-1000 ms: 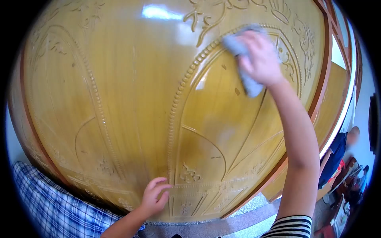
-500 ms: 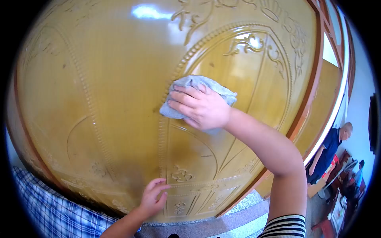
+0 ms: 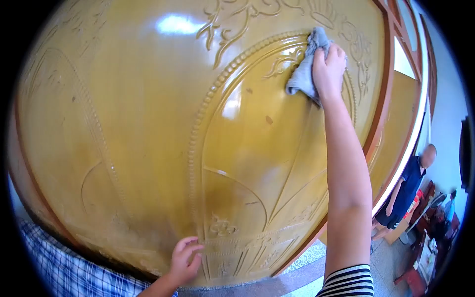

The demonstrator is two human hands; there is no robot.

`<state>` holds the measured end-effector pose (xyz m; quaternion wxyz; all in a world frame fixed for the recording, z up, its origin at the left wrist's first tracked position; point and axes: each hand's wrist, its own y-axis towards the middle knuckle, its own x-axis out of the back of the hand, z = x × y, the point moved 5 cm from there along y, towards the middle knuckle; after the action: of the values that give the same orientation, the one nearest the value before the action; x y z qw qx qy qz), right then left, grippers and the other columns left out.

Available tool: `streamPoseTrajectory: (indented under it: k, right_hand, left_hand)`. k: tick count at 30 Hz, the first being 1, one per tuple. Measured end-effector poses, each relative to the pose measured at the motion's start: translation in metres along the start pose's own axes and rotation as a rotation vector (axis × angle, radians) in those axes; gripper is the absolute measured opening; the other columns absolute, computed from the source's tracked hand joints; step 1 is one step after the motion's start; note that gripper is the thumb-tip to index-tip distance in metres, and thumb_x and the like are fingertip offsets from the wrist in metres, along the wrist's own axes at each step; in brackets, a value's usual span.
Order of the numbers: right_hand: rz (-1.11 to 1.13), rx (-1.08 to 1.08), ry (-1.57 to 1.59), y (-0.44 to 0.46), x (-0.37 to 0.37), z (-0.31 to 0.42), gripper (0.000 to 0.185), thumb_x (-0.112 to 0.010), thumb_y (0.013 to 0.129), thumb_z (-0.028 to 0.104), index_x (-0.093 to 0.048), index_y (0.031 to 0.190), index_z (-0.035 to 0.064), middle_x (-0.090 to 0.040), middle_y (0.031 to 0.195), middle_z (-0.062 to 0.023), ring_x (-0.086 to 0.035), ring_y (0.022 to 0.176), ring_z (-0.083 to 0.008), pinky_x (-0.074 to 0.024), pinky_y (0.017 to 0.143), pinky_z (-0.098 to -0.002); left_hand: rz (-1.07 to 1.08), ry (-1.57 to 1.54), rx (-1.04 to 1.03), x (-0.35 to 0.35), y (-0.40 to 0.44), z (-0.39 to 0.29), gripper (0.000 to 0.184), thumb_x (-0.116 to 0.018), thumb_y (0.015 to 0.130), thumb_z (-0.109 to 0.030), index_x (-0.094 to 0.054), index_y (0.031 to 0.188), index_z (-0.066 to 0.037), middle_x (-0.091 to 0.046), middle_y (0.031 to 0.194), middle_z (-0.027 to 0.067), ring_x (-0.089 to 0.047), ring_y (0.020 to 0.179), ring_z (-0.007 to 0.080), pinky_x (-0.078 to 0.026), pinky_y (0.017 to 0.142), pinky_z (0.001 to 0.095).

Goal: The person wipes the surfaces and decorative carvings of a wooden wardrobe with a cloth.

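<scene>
A grey cloth [image 3: 305, 74] is in my right hand [image 3: 330, 69], pressed on the upper right of a glossy yellow wooden panel [image 3: 148, 123], over the carved arch with its beaded edge. The cloth hangs bunched to the left of my closed fingers and hides part of the carving. Low on the panel, my left hand [image 3: 185, 261] has its fingers apart and holds nothing; it is beside the lower carved border.
Blue checked fabric [image 3: 74, 262] lies at the lower left. A reddish wooden frame [image 3: 383, 99] edges the panel. At the right a person in dark clothes [image 3: 408, 185] stands near a table [image 3: 425, 260] and red stools. Grey stone floor shows below.
My right hand went with the cloth from the upper arch down left to the middle, then back up right. My left hand stayed low by the panel, and the view shifted slightly.
</scene>
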<state>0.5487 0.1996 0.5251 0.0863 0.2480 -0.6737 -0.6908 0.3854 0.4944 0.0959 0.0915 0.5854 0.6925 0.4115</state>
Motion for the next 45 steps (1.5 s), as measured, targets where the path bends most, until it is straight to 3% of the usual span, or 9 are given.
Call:
streamPoseTrajectory:
  k: [7,15,22,25,31,33,38,40,45]
  right_hand:
    - [0.144,0.389,0.238,-0.052,0.006,0.114,0.034,-0.057,0.078,0.017,-0.056,0.108,0.0018,-0.054,0.110,-0.0185,-0.048,0.107,-0.0351,-0.0372,0.093,-0.0422]
    - [0.580,0.689,0.406,-0.182,0.014,0.184,0.045,-0.060,0.069,0.016,-0.052,0.114,0.0123,-0.051,0.109,-0.0052,-0.047,0.110,-0.0217,-0.0425,0.072,-0.0386]
    - [0.832,0.929,0.376,-0.290,0.034,0.185,0.047,-0.061,0.071,0.020,-0.051,0.116,0.0110,-0.049,0.112,-0.0040,-0.047,0.110,-0.0183,-0.0429,0.074,-0.0363]
    - [0.947,1.292,0.515,-0.332,0.047,0.184,0.041,-0.060,0.071,0.022,-0.052,0.110,0.0122,-0.049,0.112,-0.0039,-0.048,0.110,-0.0165,-0.0429,0.082,-0.0348]
    - [0.730,1.068,0.493,-0.230,0.033,0.194,0.047,-0.063,0.067,0.022,-0.053,0.112,0.0166,-0.051,0.108,-0.0021,-0.050,0.107,-0.0182,-0.0394,0.092,-0.0384]
    - [0.645,0.802,0.436,-0.217,0.030,0.193,0.050,-0.068,0.061,0.022,-0.054,0.108,0.0163,-0.051,0.108,-0.0029,-0.049,0.109,-0.0202,-0.0368,0.094,-0.0407]
    - [0.666,0.792,0.414,-0.302,0.035,0.188,0.038,-0.059,0.070,0.023,-0.054,0.107,0.0149,-0.051,0.111,-0.0027,-0.046,0.111,-0.0178,-0.0373,0.093,-0.0384]
    - [0.784,1.025,0.448,-0.351,0.044,0.186,0.038,-0.054,0.074,0.023,-0.054,0.111,0.0150,-0.052,0.113,-0.0018,-0.046,0.111,-0.0156,-0.0403,0.087,-0.0342]
    - [0.935,0.950,0.462,-0.417,0.056,0.184,0.040,-0.049,0.077,0.023,-0.052,0.117,0.0141,-0.051,0.119,-0.0001,-0.046,0.112,-0.0141,-0.0422,0.083,-0.0298]
  left_hand:
    - [0.119,0.010,0.054,-0.016,0.004,0.006,0.025,-0.058,0.077,-0.004,-0.062,0.102,-0.004,-0.052,0.116,0.0168,-0.052,0.107,0.0315,-0.042,0.091,0.0368]
    - [0.097,-0.048,-0.006,-0.033,-0.007,-0.005,0.024,-0.059,0.078,-0.006,-0.062,0.102,-0.006,-0.051,0.117,0.0168,-0.053,0.106,0.0319,-0.043,0.090,0.0361]
    - [0.054,0.048,0.045,-0.009,-0.027,-0.014,0.022,-0.059,0.078,-0.005,-0.063,0.100,-0.006,-0.053,0.115,0.0158,-0.054,0.103,0.0311,-0.044,0.088,0.0355]
    - [0.032,0.062,0.052,-0.005,-0.035,-0.021,0.022,-0.059,0.078,-0.005,-0.063,0.100,-0.006,-0.053,0.114,0.0157,-0.054,0.103,0.0312,-0.044,0.087,0.0358]
    - [0.007,0.095,0.091,0.004,-0.049,-0.018,0.023,-0.058,0.078,-0.003,-0.063,0.100,-0.006,-0.053,0.113,0.0163,-0.054,0.103,0.0323,-0.043,0.087,0.0367]
    - [0.011,0.101,0.100,0.002,-0.053,-0.011,0.023,-0.057,0.077,-0.002,-0.063,0.100,-0.006,-0.053,0.113,0.0164,-0.053,0.103,0.0327,-0.043,0.087,0.0369]
    - [-0.030,0.068,0.182,0.003,-0.064,-0.004,0.024,-0.057,0.076,0.000,-0.062,0.099,-0.005,-0.053,0.113,0.0172,-0.053,0.104,0.0325,-0.043,0.087,0.0363]
    - [-0.041,0.066,0.205,0.006,-0.069,-0.001,0.024,-0.057,0.076,0.000,-0.062,0.099,-0.005,-0.053,0.113,0.0174,-0.053,0.104,0.0322,-0.043,0.088,0.0362]
    - [-0.061,0.078,0.230,0.011,-0.074,0.000,0.024,-0.057,0.076,0.000,-0.062,0.098,-0.005,-0.053,0.113,0.0175,-0.053,0.104,0.0316,-0.043,0.089,0.0360]
